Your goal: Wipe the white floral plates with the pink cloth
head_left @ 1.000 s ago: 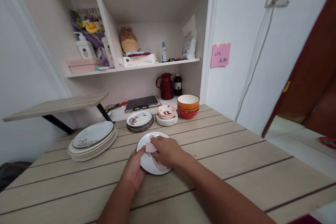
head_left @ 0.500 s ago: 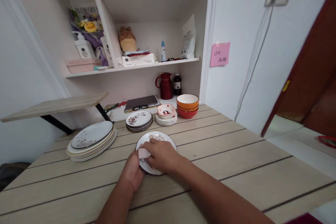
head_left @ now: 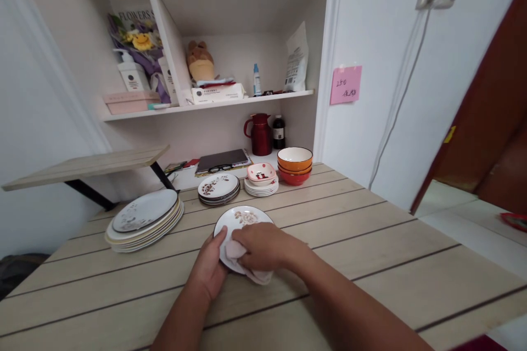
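Observation:
A white plate (head_left: 225, 218) with a dark rim and a brown flower print is in front of me, low over the wooden table (head_left: 370, 263). My left hand (head_left: 211, 263) grips its left edge, thumb on top and fingers underneath. My right hand (head_left: 261, 244) is closed on a pale pink cloth (head_left: 235, 250) and presses it against the plate's face. A corner of the cloth hangs over the near rim. The right part of the plate is hidden by my right hand.
Around the plate stand a stack of large plates (head_left: 144, 211), a stack of smaller flowered plates (head_left: 218, 186), small dishes (head_left: 261, 189) and orange and red bowls (head_left: 294, 167). Behind them are a closed laptop (head_left: 222, 159) and a red jug (head_left: 261, 134). A raised wooden shelf (head_left: 90, 163) is at left.
My right hand has slid the cloth right and toward me across the plate, uncovering the flower print. My left hand still holds the left edge, its thumb now plainly visible.

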Demonstrator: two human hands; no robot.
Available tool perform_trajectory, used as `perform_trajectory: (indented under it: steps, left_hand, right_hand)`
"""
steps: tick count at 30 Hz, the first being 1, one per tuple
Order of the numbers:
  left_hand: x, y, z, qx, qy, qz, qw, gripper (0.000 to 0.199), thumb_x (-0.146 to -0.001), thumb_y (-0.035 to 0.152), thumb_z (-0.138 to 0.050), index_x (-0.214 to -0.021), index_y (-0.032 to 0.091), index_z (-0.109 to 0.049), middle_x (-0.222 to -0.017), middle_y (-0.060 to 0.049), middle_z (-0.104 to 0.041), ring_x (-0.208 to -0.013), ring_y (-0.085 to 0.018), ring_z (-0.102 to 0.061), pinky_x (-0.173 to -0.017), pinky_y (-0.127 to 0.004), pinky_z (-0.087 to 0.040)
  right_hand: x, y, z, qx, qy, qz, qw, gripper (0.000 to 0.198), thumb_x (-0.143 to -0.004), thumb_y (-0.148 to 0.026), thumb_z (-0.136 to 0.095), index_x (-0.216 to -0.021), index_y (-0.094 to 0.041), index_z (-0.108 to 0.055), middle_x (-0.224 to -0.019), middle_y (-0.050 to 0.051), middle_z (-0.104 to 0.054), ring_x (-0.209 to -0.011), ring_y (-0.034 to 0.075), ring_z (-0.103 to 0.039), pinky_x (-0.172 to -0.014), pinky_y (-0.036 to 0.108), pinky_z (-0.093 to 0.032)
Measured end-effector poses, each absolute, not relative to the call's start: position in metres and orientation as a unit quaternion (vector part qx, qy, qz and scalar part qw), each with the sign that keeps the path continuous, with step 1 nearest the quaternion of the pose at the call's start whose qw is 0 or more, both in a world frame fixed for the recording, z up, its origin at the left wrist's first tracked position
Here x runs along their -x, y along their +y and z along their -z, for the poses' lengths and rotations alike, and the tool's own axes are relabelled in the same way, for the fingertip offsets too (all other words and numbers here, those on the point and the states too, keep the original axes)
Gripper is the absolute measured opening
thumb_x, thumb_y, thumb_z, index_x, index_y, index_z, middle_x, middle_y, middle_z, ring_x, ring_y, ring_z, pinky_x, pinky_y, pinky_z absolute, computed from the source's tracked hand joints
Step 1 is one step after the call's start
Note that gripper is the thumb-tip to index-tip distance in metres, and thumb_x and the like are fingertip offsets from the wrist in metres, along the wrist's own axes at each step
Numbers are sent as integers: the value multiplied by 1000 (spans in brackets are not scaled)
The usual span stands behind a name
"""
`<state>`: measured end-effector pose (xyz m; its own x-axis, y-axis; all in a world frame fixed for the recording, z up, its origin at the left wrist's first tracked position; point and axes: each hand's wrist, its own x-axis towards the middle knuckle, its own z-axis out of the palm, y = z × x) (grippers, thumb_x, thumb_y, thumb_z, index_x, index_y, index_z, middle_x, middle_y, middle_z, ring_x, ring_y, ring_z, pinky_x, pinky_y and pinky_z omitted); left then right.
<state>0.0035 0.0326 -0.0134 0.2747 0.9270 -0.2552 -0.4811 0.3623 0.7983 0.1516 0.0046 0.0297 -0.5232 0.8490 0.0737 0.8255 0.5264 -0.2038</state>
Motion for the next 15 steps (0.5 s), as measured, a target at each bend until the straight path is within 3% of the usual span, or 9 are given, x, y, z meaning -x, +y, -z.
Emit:
perform_trajectory:
  steps: [6, 10, 15]
  left_hand:
    - [-5, 33, 14, -286, 374, -480, 740, 23, -73, 21, -67, -93, 10, -69, -83, -10, -75, -78, -25, -70, -77, -36, -55]
    - [-5, 35, 18, -295, 372, -484, 735, 28, -74, 18, -67, -101, 11, -67, -84, -9, -75, -76, -23, -71, -76, -34, -55]
    - [-4, 38, 22, -298, 366, -488, 734, 35, -77, 19, -68, -110, 10, -64, -90, -12, -75, -78, -23, -71, -76, -33, -55]
  right_hand:
    - [-134, 6, -23, 498, -849, -62, 165, 42, -82, -31, -51, -123, -26, -52, -113, 8, -65, -99, 25, -61, -76, 34, -44]
    - [-135, 10, -22, 560, -811, -41, 164, 31, -85, -34, -47, -112, -23, -57, -115, 10, -63, -100, 25, -61, -76, 35, -45]
    - [-144, 10, -27, 577, -806, -43, 123, 33, -83, -33, -48, -112, -20, -57, -116, 13, -64, -99, 27, -62, -74, 37, -47]
